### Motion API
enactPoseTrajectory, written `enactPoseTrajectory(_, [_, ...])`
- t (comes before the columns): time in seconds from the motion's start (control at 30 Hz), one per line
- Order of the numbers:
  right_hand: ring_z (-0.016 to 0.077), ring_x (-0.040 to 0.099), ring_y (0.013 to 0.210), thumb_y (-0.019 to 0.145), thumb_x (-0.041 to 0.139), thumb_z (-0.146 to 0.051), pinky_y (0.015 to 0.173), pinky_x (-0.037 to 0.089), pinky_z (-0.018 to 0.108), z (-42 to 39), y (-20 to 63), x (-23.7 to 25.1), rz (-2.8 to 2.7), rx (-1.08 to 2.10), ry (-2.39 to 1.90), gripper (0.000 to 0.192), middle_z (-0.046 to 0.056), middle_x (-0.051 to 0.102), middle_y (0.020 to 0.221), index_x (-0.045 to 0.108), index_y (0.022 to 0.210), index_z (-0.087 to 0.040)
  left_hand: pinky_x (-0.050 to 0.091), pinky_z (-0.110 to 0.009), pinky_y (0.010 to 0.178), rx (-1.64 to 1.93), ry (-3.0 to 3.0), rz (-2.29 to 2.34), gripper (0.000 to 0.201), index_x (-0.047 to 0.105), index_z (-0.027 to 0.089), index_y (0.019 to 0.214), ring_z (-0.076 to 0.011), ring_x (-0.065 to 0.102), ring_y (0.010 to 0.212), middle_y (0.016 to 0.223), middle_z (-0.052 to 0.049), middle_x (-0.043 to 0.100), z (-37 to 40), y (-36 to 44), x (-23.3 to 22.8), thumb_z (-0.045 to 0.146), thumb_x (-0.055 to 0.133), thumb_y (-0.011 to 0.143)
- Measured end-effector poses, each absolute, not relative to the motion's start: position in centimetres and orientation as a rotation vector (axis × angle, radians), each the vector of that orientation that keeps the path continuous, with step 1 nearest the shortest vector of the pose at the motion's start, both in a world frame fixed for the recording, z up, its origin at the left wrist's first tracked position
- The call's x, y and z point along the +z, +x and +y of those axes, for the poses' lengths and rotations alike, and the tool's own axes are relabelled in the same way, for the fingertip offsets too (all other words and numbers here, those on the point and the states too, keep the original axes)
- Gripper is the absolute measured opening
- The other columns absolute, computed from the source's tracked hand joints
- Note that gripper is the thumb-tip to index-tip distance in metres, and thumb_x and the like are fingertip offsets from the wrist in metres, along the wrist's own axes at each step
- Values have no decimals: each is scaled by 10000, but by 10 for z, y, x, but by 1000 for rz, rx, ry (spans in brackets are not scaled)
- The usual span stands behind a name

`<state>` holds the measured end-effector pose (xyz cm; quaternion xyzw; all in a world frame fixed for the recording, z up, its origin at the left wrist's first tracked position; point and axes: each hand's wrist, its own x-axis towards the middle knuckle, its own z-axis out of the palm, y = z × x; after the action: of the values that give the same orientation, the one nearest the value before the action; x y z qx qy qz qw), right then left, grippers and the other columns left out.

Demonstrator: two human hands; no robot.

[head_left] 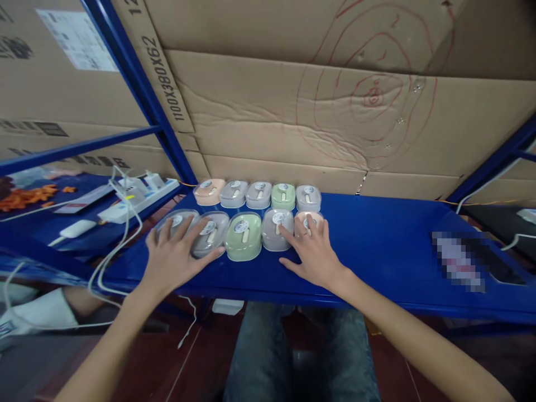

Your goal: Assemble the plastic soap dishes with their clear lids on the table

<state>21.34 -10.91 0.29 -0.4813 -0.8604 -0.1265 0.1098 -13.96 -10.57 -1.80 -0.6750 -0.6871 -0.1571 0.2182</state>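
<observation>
Two rows of small oval plastic boxes with clear lids lie on the blue metal worktop (377,245), five in each row, set tight side by side. The left hand (173,254) lies flat and spread, fingers apart, over the two grey oval boxes at the left end of the front row: the outermost grey box (170,220) and the second grey box (211,237), its thumb reaching toward the pale green oval box (243,237) in the middle. The right hand (314,251) is also open, fingers splayed, resting on the peach oval box (305,220) at the right end of the front row, with its forefinger touching the lilac-grey oval box (276,229) just beside it. Neither hand is clamped on anything.

The back row (258,194) runs peach, grey, grey, green, grey against the brown cardboard sheets (314,111). To the left, a white power strip (140,195) with white cables sits on the neighbouring surface.
</observation>
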Motion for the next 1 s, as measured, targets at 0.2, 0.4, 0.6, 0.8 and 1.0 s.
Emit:
enactPoseTrajectory(0.2, [586, 325, 1598, 1038, 599, -644, 1178, 313, 880, -129, 264, 1, -2499, -378, -1476, 817, 199, 378, 1775, 340, 1748, -334, 231, -689, 1273, -438, -1948, -1857, 819, 554, 270, 1622, -517, 341, 1600, 1730, -141, 477, -127, -86, -16, 750, 551, 959])
enactPoseTrajectory(0.4, [534, 318, 1621, 1039, 569, -686, 1223, 293, 847, -133, 339, -3, -2426, -382, -1550, 782, 144, 408, 1774, 370, 1729, -378, 175, -804, 1254, -575, -2005, -1870, 840, 556, 214, 1631, -600, 248, 1613, 1732, -200, 448, -134, -3, -15, 729, 625, 971])
enactPoseTrajectory(0.6, [495, 325, 1634, 1001, 590, -746, 1231, 286, 847, -118, 415, -1, -2391, -282, -1638, 823, 112, 385, 1792, 357, 1724, -428, 173, -867, 1214, -617, -2034, -1876, 869, 536, 172, 1649, -658, 210, 1605, 1724, -256, 431, -124, 77, -15, 737, 614, 994])
enactPoseTrajectory(0.8, [474, 356, 1631, 963, 586, -803, 1236, 238, 875, -86, 468, 7, -2364, -190, -1674, 819, 115, 426, 1766, 439, 1675, -425, 284, -855, 1165, -461, -2087, -1878, 877, 502, 177, 1677, -694, 322, 1539, 1715, -280, 433, -118, 131, -2, 761, 547, 1025])
enactPoseTrajectory(1.0, [507, 403, 1592, 899, 639, -834, 1203, 226, 918, -53, 500, 11, -2330, -134, -1670, 865, 140, 483, 1722, 503, 1609, -358, 366, -776, 1141, -304, -2191, -1838, 925, 427, 197, 1719, -676, 411, 1499, 1697, -294, 454, -113, 162, 9, 815, 471, 1032])
